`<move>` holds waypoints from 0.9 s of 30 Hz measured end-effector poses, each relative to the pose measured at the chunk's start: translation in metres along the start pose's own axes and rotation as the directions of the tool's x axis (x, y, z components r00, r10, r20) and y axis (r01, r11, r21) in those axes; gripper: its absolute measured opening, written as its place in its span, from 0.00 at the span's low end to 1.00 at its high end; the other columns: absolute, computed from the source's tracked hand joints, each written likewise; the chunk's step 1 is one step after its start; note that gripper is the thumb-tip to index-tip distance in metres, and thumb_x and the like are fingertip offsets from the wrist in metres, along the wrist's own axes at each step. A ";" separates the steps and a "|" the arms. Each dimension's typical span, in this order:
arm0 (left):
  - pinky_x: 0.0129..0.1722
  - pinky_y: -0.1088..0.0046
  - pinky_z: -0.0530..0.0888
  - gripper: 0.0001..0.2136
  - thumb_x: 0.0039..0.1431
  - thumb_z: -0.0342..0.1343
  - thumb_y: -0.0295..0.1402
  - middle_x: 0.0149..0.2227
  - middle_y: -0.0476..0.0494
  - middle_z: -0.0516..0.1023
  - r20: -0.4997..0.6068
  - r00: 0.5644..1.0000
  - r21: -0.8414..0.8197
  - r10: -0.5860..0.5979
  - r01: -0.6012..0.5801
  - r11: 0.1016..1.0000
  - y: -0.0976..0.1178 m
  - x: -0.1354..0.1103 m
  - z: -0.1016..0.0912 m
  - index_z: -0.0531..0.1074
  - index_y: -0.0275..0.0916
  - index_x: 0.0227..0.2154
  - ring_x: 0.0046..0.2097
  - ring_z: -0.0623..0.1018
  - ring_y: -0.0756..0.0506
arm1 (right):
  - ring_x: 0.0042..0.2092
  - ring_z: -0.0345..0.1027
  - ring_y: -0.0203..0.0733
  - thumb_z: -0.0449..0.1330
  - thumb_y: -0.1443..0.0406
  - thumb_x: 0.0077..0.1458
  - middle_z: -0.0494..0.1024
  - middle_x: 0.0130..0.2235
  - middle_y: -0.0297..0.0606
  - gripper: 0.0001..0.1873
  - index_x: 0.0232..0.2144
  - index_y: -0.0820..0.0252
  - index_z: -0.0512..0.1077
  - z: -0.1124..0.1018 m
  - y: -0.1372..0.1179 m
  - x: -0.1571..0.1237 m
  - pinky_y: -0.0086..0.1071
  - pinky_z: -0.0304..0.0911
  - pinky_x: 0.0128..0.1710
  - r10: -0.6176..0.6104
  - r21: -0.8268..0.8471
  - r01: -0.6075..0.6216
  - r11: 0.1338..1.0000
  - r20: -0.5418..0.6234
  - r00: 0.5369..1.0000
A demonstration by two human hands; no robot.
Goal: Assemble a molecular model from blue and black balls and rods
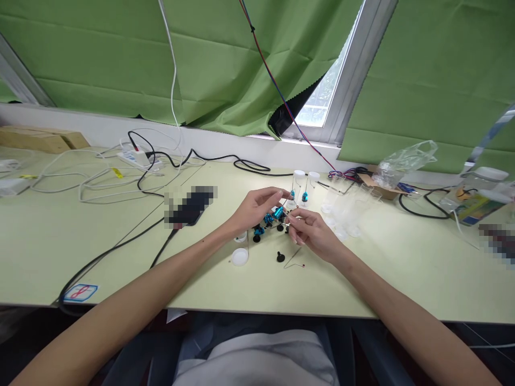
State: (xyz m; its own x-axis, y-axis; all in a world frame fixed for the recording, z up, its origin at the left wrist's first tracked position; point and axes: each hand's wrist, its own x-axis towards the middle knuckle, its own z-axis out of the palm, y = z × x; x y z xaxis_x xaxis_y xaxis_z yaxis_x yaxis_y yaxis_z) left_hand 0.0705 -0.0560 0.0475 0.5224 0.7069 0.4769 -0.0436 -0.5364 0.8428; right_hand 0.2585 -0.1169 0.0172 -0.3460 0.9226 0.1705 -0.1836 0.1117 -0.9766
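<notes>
My left hand (261, 206) is closed in a pinch on a thin metal wire, with thumb and fingertips together. Opposite it, my right hand (311, 230) pinches the same piece near its other end. A shiny blue cylindrical part (278, 213) shows between the hands, apparently on that wire. Under and behind the fingers lie more blue parts on black round bases (257, 234), partly hidden. Closer to me are a loose black base (280, 257), a bent wire with a red tip (295, 265) and a white round cap (240, 257).
Two clear tubes with white lids (304, 187) stand behind my hands, blue parts inside. Several clear empty tubes (350, 206) are to the right, before a cardboard box with a plastic bag (404, 161). Left lie a blurred phone (191, 206), black cable (116, 246) and power strip (139, 158).
</notes>
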 end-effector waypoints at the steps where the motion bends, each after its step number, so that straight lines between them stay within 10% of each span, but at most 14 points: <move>1: 0.40 0.70 0.76 0.18 0.64 0.54 0.47 0.47 0.37 0.80 -0.004 1.000 -0.012 0.005 -0.005 1.000 0.000 0.000 0.000 0.77 0.37 0.44 0.42 0.80 0.44 | 0.21 0.57 0.31 0.63 0.54 0.58 0.73 0.21 0.32 0.14 0.34 0.60 0.72 0.000 0.001 0.000 0.28 0.51 0.22 0.002 -0.005 -0.002 1.000 -0.004 1.000; 27: 0.46 0.66 0.73 0.15 0.64 0.54 0.43 0.46 0.39 0.75 0.019 0.993 0.225 0.120 -0.121 0.967 0.006 -0.003 0.002 0.78 0.44 0.48 0.47 0.75 0.44 | 0.20 0.56 0.31 0.64 0.52 0.56 0.73 0.22 0.32 0.16 0.33 0.60 0.72 -0.002 0.002 0.003 0.30 0.52 0.24 -0.014 -0.066 0.006 0.998 -0.130 0.991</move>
State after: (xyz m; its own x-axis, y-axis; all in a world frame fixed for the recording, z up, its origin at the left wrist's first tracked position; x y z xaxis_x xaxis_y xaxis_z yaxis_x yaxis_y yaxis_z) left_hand 0.0707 -0.0619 0.0505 0.5293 0.6289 0.5696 0.0860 -0.7076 0.7014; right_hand 0.2593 -0.1130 0.0155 -0.2208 0.9611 0.1659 -0.1246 0.1409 -0.9822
